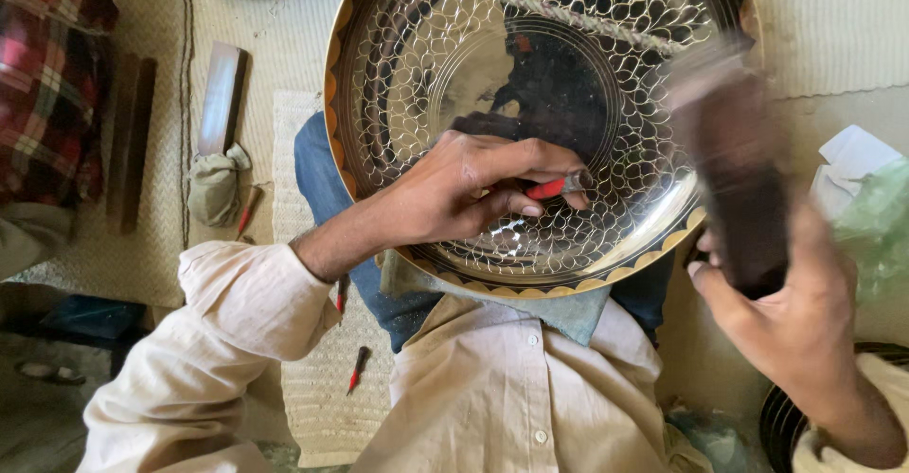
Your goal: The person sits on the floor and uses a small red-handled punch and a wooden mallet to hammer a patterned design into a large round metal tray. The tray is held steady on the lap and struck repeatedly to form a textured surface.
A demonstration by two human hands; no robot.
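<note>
**Scale pattern nearly covers the plate**

I sit on the floor with the big metal plate (pixel 530 123) leaning on my knees, its lower rim against my lap. My left hand (pixel 454 194) is closed around a small chisel with a red handle (pixel 559 187); its tip touches the plate in the lower right of the patterned ring. My right hand (pixel 786 312) grips a dark wooden mallet (pixel 734 170), raised beside the right rim and blurred.

I judge the work far along: the scale pattern already fills most of the wide ring, and the outer border has its petal shapes. The flat centre is plain. I cannot tell which scales near the chisel lack detail.

On the mat (pixel 312 378) by my left side lie spare red tools (pixel 357 369).
</note>
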